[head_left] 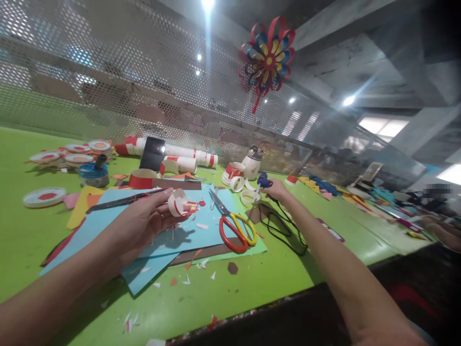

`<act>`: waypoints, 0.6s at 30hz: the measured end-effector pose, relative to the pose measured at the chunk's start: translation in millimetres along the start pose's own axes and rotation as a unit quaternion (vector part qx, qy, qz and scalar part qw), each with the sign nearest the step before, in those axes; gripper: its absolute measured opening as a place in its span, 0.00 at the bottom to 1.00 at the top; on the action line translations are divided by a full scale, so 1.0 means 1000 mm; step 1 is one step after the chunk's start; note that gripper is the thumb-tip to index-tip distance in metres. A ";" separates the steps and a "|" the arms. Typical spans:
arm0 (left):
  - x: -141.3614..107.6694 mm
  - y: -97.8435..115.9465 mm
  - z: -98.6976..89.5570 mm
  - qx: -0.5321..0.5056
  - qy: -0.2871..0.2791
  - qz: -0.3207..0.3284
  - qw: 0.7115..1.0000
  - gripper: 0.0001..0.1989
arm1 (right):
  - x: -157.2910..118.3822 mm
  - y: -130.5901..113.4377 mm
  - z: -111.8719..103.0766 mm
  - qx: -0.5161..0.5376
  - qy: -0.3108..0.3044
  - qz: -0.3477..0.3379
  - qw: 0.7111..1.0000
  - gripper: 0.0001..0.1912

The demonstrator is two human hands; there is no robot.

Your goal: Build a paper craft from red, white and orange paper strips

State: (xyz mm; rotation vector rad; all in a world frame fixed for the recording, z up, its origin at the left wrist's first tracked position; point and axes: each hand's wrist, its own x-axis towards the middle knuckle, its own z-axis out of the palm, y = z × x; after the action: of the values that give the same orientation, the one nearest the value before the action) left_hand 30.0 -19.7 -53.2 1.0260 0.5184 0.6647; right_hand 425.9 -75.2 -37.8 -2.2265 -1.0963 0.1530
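My left hand (pixel 149 214) pinches a small white paper ring (pixel 176 203) with red and cream paper bits at its right end, raised over blue paper sheets (pixel 209 235). My right hand (pixel 279 191) reaches far forward, its fingers closed on a blue glue gun (pixel 264 179). A black cord (pixel 277 230) loops on the table below that hand. Between my hands lies a pair of scissors (pixel 230 218) with one red and one yellow handle, blades partly spread. Cream paper rings (pixel 248 197) sit left of the glue gun.
A green table (pixel 284 288) carries paper scraps. White-and-red discs (pixel 45 197), a blue tin (pixel 93 174), a dark phone (pixel 151 154) against paper tubes (pixel 176 154), and a white jar (pixel 252 163) stand behind. Another person's hand (pixel 441 230) shows at far right.
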 end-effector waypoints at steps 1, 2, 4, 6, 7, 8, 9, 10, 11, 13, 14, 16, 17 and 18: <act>0.000 0.000 0.001 -0.004 0.000 -0.001 1.000 0.18 | 0.008 0.004 0.002 -0.010 0.001 0.010 1.000 0.11; 0.000 0.001 0.002 -0.008 0.003 -0.003 1.000 0.18 | 0.014 0.007 0.004 -0.017 0.003 0.014 1.000 0.12; 0.000 0.001 0.003 -0.013 0.015 -0.006 1.000 0.18 | 0.025 0.007 0.008 -0.026 0.007 0.007 1.000 0.14; 0.000 0.001 0.004 -0.009 0.025 -0.006 1.000 0.18 | 0.034 0.001 0.017 -0.031 0.007 -0.014 0.999 0.15; -0.001 0.001 0.005 -0.005 0.025 -0.005 1.000 0.18 | 0.038 -0.002 0.022 -0.033 0.006 -0.026 0.999 0.15; -0.001 0.001 0.004 -0.001 0.021 -0.003 1.000 0.18 | 0.043 -0.006 0.029 -0.036 0.005 -0.036 0.999 0.16; -0.001 0.000 0.004 0.001 0.015 -0.002 1.000 0.18 | 0.047 -0.010 0.036 -0.040 0.002 -0.044 0.998 0.16; -0.001 0.000 0.003 0.002 0.007 -0.001 1.000 0.18 | 0.051 -0.012 0.042 -0.044 0.000 -0.050 0.998 0.16; -0.002 0.000 0.003 0.000 0.004 -0.002 1.000 0.19 | 0.055 -0.014 0.049 -0.048 -0.002 -0.053 0.997 0.17; -0.002 0.000 0.002 -0.004 0.010 -0.001 1.000 0.18 | 0.061 -0.015 0.060 -0.055 -0.005 -0.057 0.997 0.17; -0.002 0.000 0.002 -0.005 0.015 0.001 1.000 0.18 | 0.063 -0.015 0.064 -0.057 -0.005 -0.058 0.997 0.17; -0.002 0.000 0.002 -0.001 0.024 0.003 1.000 0.17 | 0.066 -0.013 0.069 -0.057 -0.001 -0.062 0.996 0.17; -0.002 -0.001 0.002 0.004 0.022 0.004 1.000 0.17 | 0.067 -0.012 0.071 -0.055 0.003 -0.063 0.997 0.17; -0.002 -0.001 0.002 0.009 0.017 0.005 1.000 0.17 | 0.068 -0.010 0.071 -0.051 0.007 -0.064 0.997 0.17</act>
State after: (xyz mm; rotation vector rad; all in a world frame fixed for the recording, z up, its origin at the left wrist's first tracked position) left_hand 30.5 -22.3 -53.0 1.0360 0.5505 0.6877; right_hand 436.7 15.0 -76.6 -2.2345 -1.2595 0.0283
